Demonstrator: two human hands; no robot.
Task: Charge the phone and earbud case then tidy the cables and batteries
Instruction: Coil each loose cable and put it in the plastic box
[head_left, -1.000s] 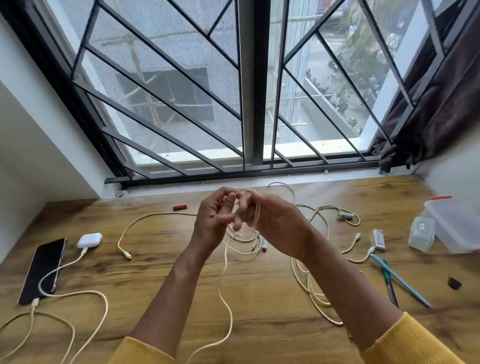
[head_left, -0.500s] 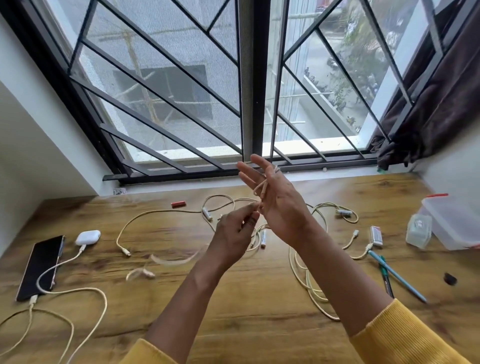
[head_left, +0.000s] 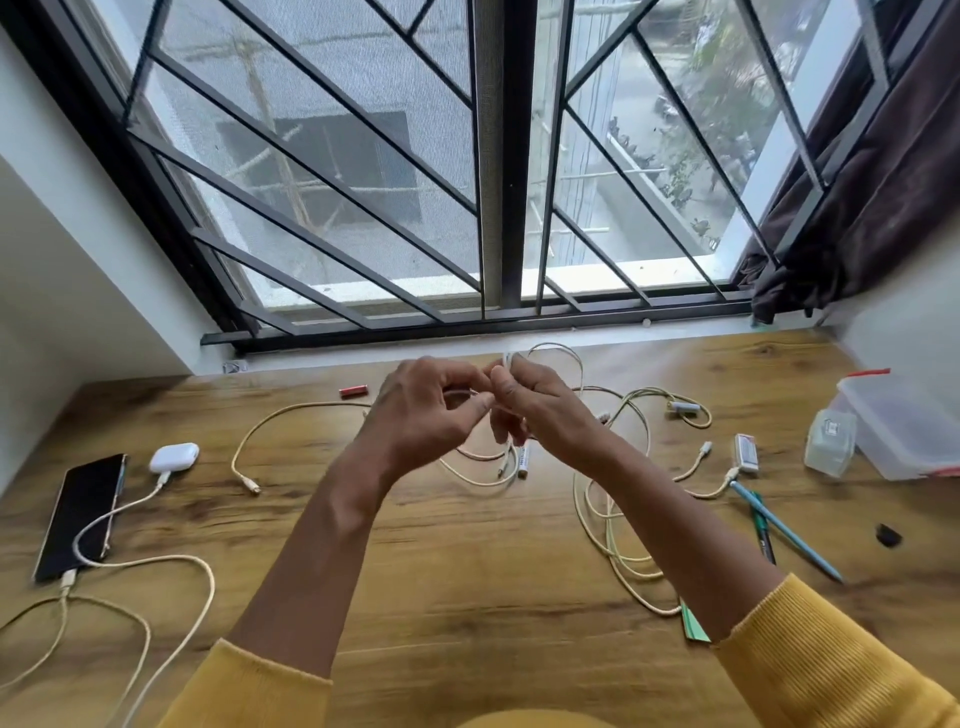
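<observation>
Head view: a cream cable (head_left: 550, 353) is pinched between the left hand (head_left: 421, 410) and right hand (head_left: 545, 410), fingers curled, at the desk's (head_left: 467, 561) twelve o'clock. At nine o'clock, phone (head_left: 83, 514) and earbud case (head_left: 174, 457) are seen plugged in.

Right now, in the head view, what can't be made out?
- How the cable runs between the left hand and right hand: fingers cover it, motion blur.
- Where the two cords from the phone and earbud case end: cut off by the left and bottom edges.
- Print on the battery below the hands: too small.
- Contents of the plastic box: cloudy walls, right edge crops it.
</observation>
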